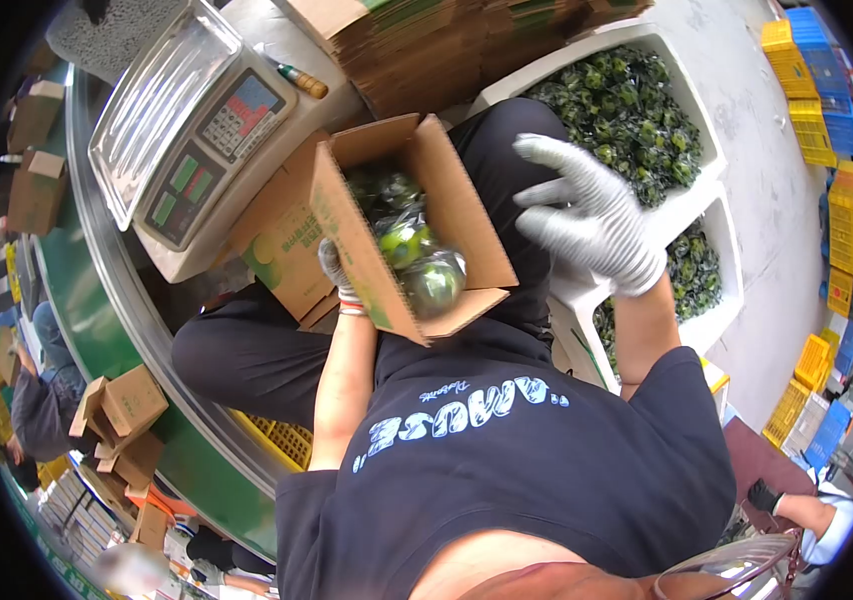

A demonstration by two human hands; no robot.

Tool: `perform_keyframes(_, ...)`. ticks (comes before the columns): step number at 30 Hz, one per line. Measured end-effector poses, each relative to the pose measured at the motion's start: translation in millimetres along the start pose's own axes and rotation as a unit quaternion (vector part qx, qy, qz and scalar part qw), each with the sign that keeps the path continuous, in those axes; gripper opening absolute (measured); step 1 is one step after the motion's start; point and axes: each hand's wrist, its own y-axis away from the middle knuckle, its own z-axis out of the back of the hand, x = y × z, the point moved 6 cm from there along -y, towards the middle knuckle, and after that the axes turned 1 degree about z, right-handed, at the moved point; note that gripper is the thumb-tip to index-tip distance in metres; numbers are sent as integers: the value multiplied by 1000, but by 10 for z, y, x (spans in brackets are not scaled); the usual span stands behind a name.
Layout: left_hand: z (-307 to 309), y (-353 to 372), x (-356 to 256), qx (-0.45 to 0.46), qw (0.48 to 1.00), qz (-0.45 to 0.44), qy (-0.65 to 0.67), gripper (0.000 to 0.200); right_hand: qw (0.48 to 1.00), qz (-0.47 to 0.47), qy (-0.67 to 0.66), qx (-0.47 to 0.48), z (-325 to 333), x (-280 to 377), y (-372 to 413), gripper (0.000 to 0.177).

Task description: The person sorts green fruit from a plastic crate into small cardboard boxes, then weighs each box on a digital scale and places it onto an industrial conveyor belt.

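An open cardboard box (487, 235) rests tilted on my lap, with several green fruits in clear plastic wrap (432, 275) inside. My left hand (335, 268), in a striped glove, holds the left side of the box; its fingers are partly hidden behind the wall. To the right of the box my gloved right hand (592, 215) is in the air, fingers spread, holding nothing. Beyond it stands a white foam crate (715, 135) full of wrapped green fruits, with a second white crate (732, 245) of them nearer to me, partly behind my right forearm.
A digital scale (217, 140) with a clear tray stands at the upper left. Behind it runs a green conveyor (97, 290) carrying cardboard boxes (132, 400). Flattened cardboard (437, 60) is stacked ahead. Yellow and blue crates (852, 220) line the right. Other people are at left and lower right.
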Motion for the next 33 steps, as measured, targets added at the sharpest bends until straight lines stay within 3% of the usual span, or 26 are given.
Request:
perform_keyframes(1,54,41,-17,-16,1000,-2,-4,67,999,-34,-1,-3,307,-215,-45,48)
perform_keyframes(2,65,83,-25,-33,999,-3,-15,67,995,-59,-46,-59,569,-322,-93,41)
perform_keyframes(3,61,116,-17,-48,999,-1,-22,67,991,-67,-5,-119,889,-586,-131,35)
perform_keyframes(4,42,151,-7,-61,998,2,-32,67,964,-120,177,-159,1220,-952,-185,34)
perform_keyframes(5,32,200,-13,-72,997,5,-40,67,937,-65,322,-119,1562,-1495,-284,39)
perform_keyframes(6,11,258,-15,-82,995,8,-50,67,905,-158,389,-69,1767,-2028,-305,47)
perform_keyframes(7,-17,296,-30,-86,995,8,-57,67,855,-181,483,-49,1704,-2151,-278,60)
perform_keyframes(11,-110,318,-24,-91,993,12,-70,67,765,-301,561,-96,1303,-2354,-342,68)
perform_keyframes(14,-187,216,22,-68,995,13,-68,67,837,-241,464,-160,1570,-2672,-432,50)
perform_keyframes(15,-218,213,26,-65,995,13,-69,67,811,-222,495,-218,1495,-2213,-385,46)
perform_keyframes(16,-248,205,35,-59,996,16,-68,67,853,-154,428,-257,1513,-2007,-354,41)
perform_keyframes(18,-330,191,33,-52,996,12,-70,67,860,34,401,-314,1322,-1268,-267,34)
perform_keyframes(19,-369,146,45,-46,996,10,-70,68,900,134,280,-305,1032,-758,-196,36)
perform_keyframes(21,-457,54,89,-29,997,12,-73,68,902,277,144,-299,437,42,65,40)
perform_keyframes(22,-492,16,92,-24,997,10,-76,68,898,337,136,-248,129,337,165,40)
perform_keyframes(24,-534,-28,59,-18,997,-4,-77,68,859,426,282,-40,-557,864,190,42)
perform_keyframes(26,-579,-36,-56,-16,996,-34,-80,68,807,395,424,114,-997,878,43,44)
perform_keyframes(27,-606,-41,-153,-17,995,-50,-83,68,811,343,458,125,-1072,684,-63,53)
perform_keyframes(29,-682,-65,-368,-14,992,-86,-93,68,898,311,289,113,-964,535,-141,58)
perform_keyframes(30,-725,-77,-491,-11,989,-107,-98,68,906,303,282,89,-922,514,-164,63)
perform_keyframes(31,-764,-78,-598,-11,987,-125,-99,68,892,328,296,98,-938,400,-222,81)
perform_keyframes(33,-836,-98,-834,-13,980,-167,-110,68,951,222,169,134,-1261,42,-415,102)
